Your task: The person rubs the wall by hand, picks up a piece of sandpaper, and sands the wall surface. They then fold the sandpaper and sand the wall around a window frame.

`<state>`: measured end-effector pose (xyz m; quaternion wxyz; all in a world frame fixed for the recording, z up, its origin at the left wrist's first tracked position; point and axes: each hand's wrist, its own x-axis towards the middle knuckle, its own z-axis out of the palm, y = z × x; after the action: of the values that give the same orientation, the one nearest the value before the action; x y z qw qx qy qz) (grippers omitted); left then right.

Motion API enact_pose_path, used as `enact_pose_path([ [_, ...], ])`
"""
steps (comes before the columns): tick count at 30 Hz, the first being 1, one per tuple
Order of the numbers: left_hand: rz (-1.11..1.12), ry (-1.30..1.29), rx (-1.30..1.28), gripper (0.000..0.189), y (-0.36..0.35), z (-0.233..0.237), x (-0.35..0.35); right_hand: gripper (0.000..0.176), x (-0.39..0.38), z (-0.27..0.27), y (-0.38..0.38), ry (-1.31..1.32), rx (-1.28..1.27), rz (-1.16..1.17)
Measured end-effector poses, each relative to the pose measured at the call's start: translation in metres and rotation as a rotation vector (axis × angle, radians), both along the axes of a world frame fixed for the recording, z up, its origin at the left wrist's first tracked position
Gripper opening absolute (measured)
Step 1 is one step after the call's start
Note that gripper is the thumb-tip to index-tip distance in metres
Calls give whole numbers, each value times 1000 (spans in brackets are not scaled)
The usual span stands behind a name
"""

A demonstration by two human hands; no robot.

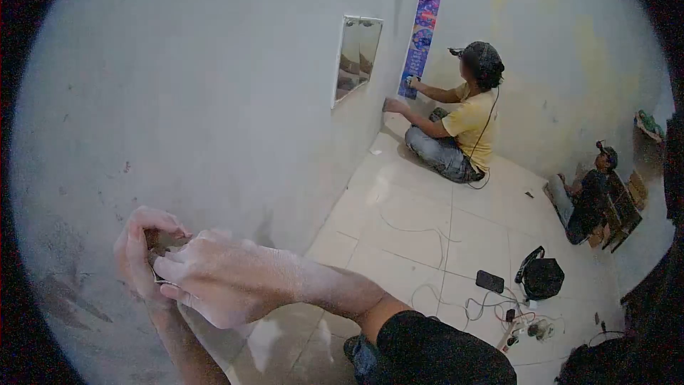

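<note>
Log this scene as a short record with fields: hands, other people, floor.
left hand: curled round a small dark piece at the wall
right hand: dusty white, laid against that piece
others: person in yellow shirt seated at the corner; second person seated far right
floor: black bag, phone, cables
</note>
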<state>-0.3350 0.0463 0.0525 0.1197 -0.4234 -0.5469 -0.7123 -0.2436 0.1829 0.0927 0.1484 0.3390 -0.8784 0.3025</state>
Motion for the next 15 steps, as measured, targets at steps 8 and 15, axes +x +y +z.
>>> enact_pose_path([
  [8,20,-40,21,48,2,3,-1,20,-1,3,-4,60,72,-56],
  [15,-4,-126,57,50,5,7,-2,19,-9,-7,-7,200,61,-52],
])
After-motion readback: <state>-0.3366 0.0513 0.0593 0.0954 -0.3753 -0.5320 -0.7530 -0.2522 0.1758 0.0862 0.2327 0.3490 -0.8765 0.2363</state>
